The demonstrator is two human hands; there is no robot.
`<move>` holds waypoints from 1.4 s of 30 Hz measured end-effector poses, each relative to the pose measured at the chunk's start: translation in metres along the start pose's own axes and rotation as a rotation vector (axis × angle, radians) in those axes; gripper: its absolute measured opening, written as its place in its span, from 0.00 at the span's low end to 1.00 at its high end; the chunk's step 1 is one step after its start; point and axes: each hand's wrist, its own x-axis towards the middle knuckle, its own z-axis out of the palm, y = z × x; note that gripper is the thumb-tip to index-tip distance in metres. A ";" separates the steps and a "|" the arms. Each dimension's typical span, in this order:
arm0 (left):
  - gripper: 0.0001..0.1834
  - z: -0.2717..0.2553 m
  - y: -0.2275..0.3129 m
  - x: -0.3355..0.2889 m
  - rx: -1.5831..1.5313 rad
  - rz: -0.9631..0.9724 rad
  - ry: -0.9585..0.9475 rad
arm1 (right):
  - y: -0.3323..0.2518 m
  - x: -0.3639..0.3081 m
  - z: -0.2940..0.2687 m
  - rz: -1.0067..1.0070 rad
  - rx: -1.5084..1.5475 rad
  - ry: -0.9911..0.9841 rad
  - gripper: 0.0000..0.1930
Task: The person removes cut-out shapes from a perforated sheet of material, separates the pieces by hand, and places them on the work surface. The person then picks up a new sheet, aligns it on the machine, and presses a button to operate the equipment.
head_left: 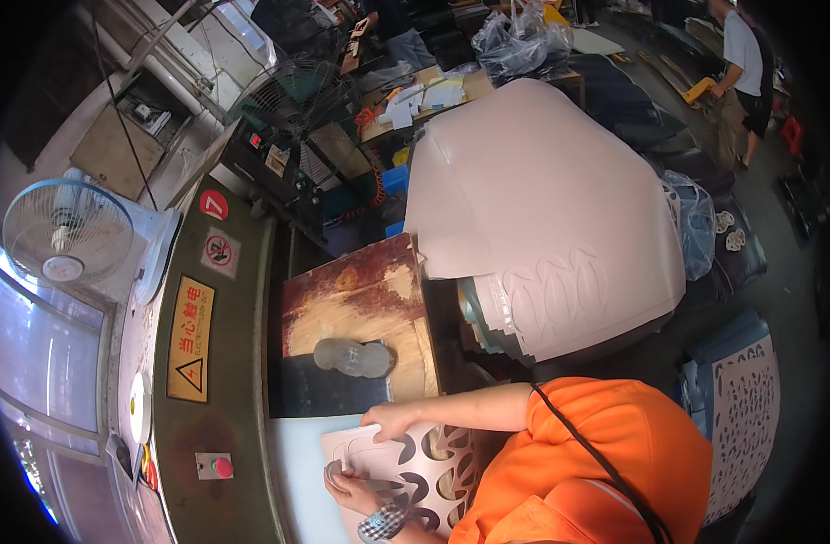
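A pale pink sheet [369, 460] with rows of crescent-shaped cut-outs lies on the white surface of a green machine, in front of my orange-shirted body. My right hand [392, 422] grips the sheet's upper edge, thumb and fingers closed on it. Lower down, my left hand [353, 492], with a checkered band at the wrist, has its fingers curled over the sheet by a curved outline. They pinch pale pink material there; whether it is a loose cut piece is hard to see. A grey sole-shaped block [353, 358] rests above the sheet on a worn wooden board [401, 313].
The green machine [238, 344] bears warning signs and a red button [223, 467]. A large stack of pink sheets [542, 181] stands beyond the board. More cut sheets [746, 408] lie right. A fan [66, 231] stands left. A person [743, 63] holds a yellow handle at upper right.
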 end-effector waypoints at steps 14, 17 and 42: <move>0.32 0.016 0.013 0.019 0.355 -0.023 -0.459 | -0.008 0.037 0.001 0.170 0.627 -0.335 0.09; 0.32 0.006 0.022 0.028 0.351 -0.127 -0.600 | -0.013 0.032 0.001 0.215 0.589 -0.305 0.08; 0.29 -0.004 0.004 -0.027 0.275 0.628 -0.558 | 0.005 0.048 0.006 0.082 0.934 -0.759 0.26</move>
